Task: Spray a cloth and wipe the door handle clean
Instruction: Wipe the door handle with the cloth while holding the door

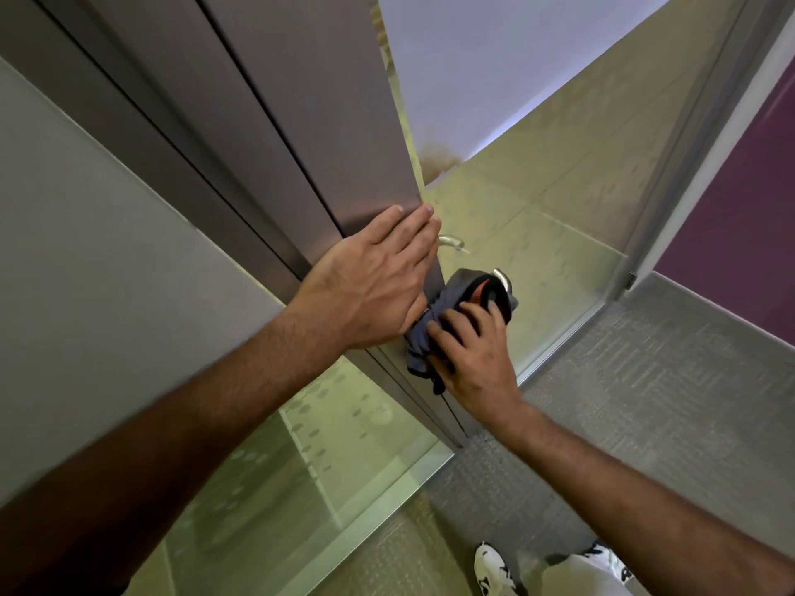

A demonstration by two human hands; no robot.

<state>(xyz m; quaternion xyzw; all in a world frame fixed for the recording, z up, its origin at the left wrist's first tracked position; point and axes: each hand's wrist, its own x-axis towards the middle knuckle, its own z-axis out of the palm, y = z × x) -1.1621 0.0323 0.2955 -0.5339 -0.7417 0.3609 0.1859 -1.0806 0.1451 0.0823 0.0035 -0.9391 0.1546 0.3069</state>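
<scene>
A grey door (335,135) stands open, seen edge-on at the centre. My left hand (374,277) lies flat against the door face near its edge, fingers straight. My right hand (471,354) grips a grey cloth (423,342) with an orange and black patch, wrapped around the metal door handle (504,280) on this side of the door. Only the handle's curved end shows above the cloth. A second metal handle (451,242) shows on the far side of the door edge. No spray bottle is in view.
A metal door frame (671,200) runs up the right side, with a purple wall (740,217) beyond it. Pale tiled floor (537,200) lies past the door, grey carpet (623,402) on this side. A metal threshold strip (374,509) crosses below. My white shoes (490,569) stand at the bottom.
</scene>
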